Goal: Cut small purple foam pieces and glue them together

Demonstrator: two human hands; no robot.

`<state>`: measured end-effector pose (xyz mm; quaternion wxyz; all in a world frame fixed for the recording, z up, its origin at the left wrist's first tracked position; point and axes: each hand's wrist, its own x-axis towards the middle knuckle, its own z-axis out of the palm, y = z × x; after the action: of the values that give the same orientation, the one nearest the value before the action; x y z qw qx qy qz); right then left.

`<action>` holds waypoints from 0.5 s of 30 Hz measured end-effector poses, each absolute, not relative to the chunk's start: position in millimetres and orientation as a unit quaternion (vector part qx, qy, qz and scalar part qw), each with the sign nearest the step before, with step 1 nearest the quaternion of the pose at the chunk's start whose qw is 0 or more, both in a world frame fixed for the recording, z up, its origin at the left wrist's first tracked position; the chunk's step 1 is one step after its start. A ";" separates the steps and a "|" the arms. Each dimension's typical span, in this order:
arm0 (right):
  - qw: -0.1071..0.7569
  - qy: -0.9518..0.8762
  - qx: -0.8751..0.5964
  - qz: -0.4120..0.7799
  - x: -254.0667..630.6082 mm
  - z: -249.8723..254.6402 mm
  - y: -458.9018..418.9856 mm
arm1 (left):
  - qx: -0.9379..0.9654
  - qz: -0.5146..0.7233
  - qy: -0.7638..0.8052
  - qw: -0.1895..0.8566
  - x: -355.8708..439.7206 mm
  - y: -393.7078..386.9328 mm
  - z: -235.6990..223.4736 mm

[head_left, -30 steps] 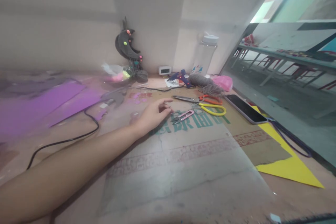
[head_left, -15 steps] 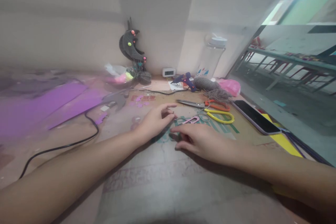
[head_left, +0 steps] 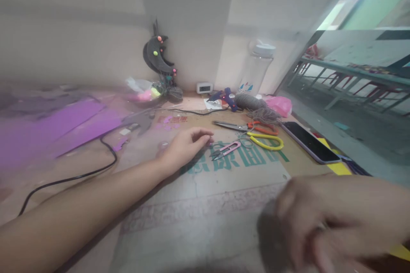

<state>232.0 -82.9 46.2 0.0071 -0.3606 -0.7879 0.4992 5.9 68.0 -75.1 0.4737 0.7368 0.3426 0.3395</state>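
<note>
My left hand rests on the cardboard-covered table, fingers loosely curled, with nothing visible in them. Just right of its fingertips lie small pink thread snips. My right hand is close to the camera at the lower right and smeared by motion, so its fingers cannot be read. Beyond the snips lie orange-handled scissors and yellow-handled scissors.
A phone lies at the right. At the back stand a blue glue gun, a ball of grey yarn, a clear bottle, a small clock and a black crescent ornament. Purple sheets and a black cable lie left.
My right hand has pulled back from beside the pink snips toward the camera at lower right. The left hand has stayed put. The snips lie uncovered again.
</note>
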 end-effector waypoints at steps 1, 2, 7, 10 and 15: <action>0.046 -0.799 -0.400 0.448 234.1 42.0 -78.6 | 0.739 0.342 0.347 0.466 5.6 66.7 -72.7; 0.096 -0.809 -0.433 0.386 235.1 35.2 -70.3 | 0.743 0.350 0.348 0.452 5.2 65.3 -70.5; 0.210 -0.794 -0.541 0.180 222.2 -6.9 -4.0 | 0.796 0.418 0.298 0.320 1.2 60.3 -65.6; 0.193 -0.811 -0.514 0.202 207.8 -26.2 22.2 | 0.815 0.418 0.285 0.281 -0.6 61.5 -68.1; 0.211 -0.790 -0.541 0.197 211.2 -49.4 37.0 | 0.845 0.326 0.349 0.240 -2.0 72.6 -75.7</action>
<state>211.2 37.0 -49.4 0.2109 -0.5414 -0.7896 0.1972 -2.0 72.6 -75.7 0.2400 0.8452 0.3493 0.3256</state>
